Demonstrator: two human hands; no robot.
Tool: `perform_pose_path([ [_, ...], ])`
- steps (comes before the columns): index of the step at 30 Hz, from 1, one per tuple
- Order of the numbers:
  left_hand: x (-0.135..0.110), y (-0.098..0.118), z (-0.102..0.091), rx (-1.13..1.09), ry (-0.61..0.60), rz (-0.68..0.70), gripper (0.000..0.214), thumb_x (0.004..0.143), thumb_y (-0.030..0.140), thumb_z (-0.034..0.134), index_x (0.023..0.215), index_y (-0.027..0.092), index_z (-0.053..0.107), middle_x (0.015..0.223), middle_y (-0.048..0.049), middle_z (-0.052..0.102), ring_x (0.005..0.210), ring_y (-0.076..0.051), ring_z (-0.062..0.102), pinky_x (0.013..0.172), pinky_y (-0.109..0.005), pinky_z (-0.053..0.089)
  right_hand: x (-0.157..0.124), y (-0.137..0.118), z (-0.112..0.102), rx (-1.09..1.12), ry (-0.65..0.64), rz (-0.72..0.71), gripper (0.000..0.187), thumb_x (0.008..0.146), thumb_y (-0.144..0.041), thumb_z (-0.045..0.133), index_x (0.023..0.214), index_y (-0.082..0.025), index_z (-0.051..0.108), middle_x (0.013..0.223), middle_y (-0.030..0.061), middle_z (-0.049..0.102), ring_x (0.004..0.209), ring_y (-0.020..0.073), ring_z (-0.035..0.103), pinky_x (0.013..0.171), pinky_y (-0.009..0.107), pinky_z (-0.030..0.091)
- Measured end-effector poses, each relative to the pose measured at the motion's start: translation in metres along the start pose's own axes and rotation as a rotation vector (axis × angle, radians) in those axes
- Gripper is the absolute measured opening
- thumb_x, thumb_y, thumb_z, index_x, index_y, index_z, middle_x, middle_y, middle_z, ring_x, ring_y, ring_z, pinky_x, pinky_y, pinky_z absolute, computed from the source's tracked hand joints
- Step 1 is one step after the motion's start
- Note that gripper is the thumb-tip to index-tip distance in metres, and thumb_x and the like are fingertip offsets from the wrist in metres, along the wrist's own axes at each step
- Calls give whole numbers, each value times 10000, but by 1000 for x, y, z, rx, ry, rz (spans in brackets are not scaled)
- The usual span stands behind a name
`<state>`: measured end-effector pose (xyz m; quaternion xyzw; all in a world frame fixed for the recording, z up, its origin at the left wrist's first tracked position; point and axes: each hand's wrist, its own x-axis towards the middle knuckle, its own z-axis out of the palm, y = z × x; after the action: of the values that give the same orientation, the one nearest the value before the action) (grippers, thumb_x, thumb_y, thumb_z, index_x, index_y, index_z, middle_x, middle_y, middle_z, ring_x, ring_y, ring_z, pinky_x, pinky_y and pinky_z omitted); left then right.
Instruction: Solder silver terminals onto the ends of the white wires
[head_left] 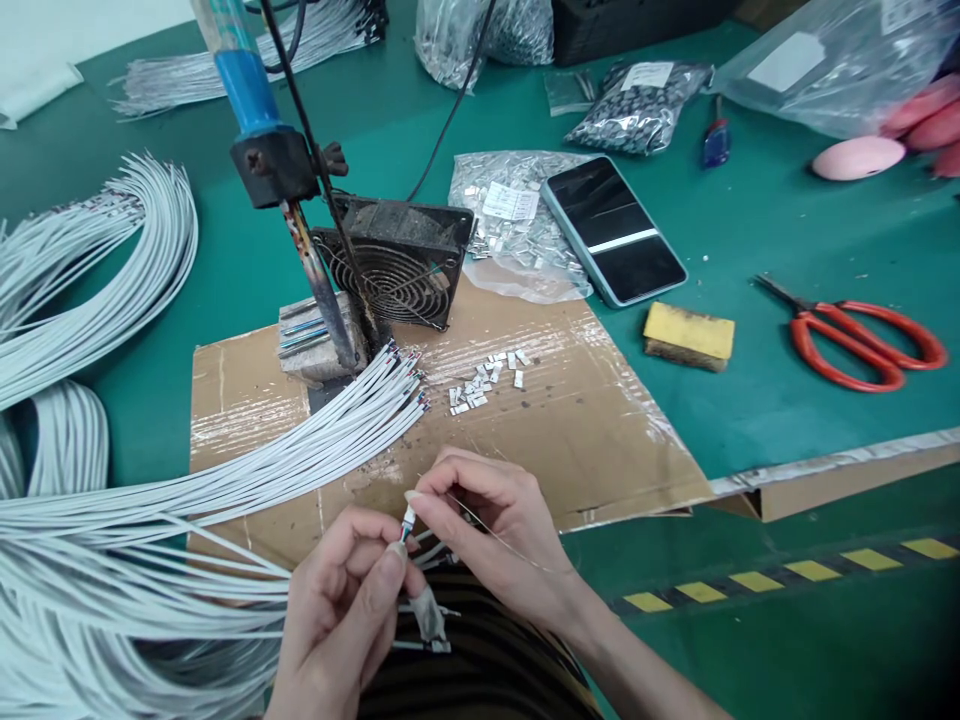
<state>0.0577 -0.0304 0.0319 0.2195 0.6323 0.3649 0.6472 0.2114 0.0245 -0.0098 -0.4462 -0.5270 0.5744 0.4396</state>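
In front of me, my left hand point(345, 610) pinches a white cable near its end, where thin coloured wires point(406, 531) show. My right hand point(495, 530) has thumb and forefinger closed on a small white connector point(409, 514) at the tip of those wires. A thin wire point(517, 552), which looks like solder, runs through the right hand. One left finger wears a greyish wrap point(429, 612). Beyond the hands, a bundle of white cables point(300, 455) lies on cardboard point(585, 430), with several loose connectors point(476, 388) beside the cable ends.
A clamped soldering iron point(319, 285) points down at a block point(304, 350) beside a black fan point(409, 265). Further right are a phone point(615, 230), a yellow sponge point(688, 335) and red-handled scissors point(855, 340). Coiled cables point(142, 280) occupy the left; bagged parts point(517, 210) lie behind.
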Motion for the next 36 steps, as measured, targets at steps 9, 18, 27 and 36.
perform_pose_path([
  [9, 1, 3, 3, -7, -14, 19, 438, 790, 572, 870, 869, 181, 691, 632, 5, 679, 421, -6, 259, 441, -180, 125, 0, 1, 1, 7, 4, -16, 251, 921, -214, 684, 673, -194, 654, 641, -31, 565, 598, 123, 500, 559, 259, 379],
  [18, 0, 2, 5, 9, 18, 88, 380, 788, 531, 890, 837, 181, 750, 621, 1, 696, 461, -22, 282, 443, -170, 131, -1, 3, -1, 45, -1, -22, 235, 917, -208, 697, 684, -190, 669, 649, -28, 563, 595, 120, 486, 551, 256, 371],
  [27, 10, -10, -2, 342, 73, 378, 139, 908, 397, 793, 922, 264, 833, 629, 10, 692, 582, -141, 623, 606, -227, 480, -8, 1, -38, 66, 137, 49, 646, 1039, -638, 370, 973, -193, 833, 807, 97, 747, 599, 205, 662, 505, 332, 546],
  [36, 28, -39, -48, 868, -74, 1028, 252, 919, 114, 737, 1125, 260, 741, 1069, -39, 797, 970, -190, 771, 923, -220, 569, 10, -6, -178, -710, 973, 149, 427, 874, -592, 666, 902, -177, 764, 810, 116, 695, 794, 302, 629, 802, 472, 474],
])
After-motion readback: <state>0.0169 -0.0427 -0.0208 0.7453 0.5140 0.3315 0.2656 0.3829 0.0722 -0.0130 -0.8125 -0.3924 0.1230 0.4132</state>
